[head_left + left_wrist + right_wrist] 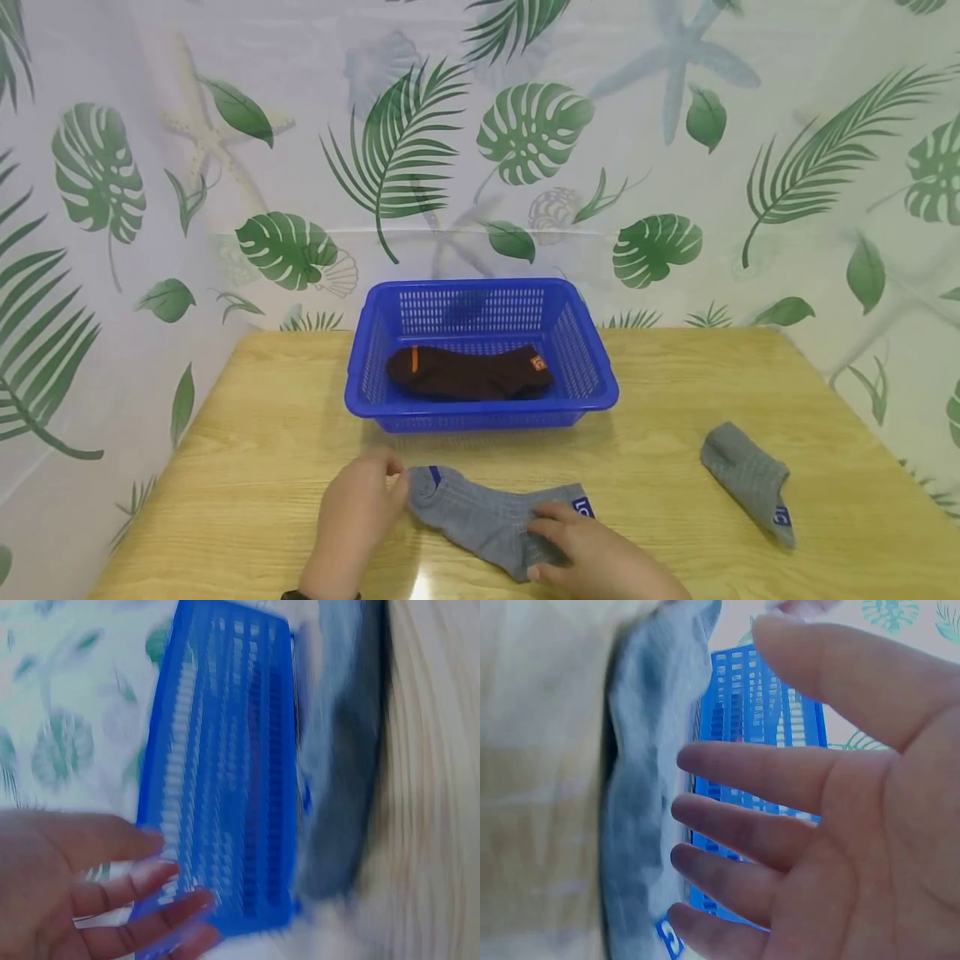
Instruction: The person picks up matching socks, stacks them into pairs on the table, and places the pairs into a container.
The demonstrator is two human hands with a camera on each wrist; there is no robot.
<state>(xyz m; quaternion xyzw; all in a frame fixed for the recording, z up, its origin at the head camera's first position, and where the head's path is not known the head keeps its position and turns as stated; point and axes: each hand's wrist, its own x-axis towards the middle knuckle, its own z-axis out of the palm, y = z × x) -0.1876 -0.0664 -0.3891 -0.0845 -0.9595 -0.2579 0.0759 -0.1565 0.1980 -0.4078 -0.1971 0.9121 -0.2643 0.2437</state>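
A grey sock [480,512] with a blue stripe at the toe and a blue cuff label lies flat on the table in front of the basket. Beside its toe end is my left hand [358,504], its fingers relaxed and holding nothing in the left wrist view. My right hand [592,550] reaches over the cuff end, fingers spread and fingertips right at the fabric. In the right wrist view the sock [641,787] runs past those straight fingers. A second grey sock [746,479], bent and rumpled, lies apart at the right.
Behind the grey sock stands a blue plastic basket [480,407] with perforated walls. Dark brown socks [472,372] with orange marks lie inside it. A white sheet [480,167] printed with leaves covers the wall behind and beside the wooden table [277,417].
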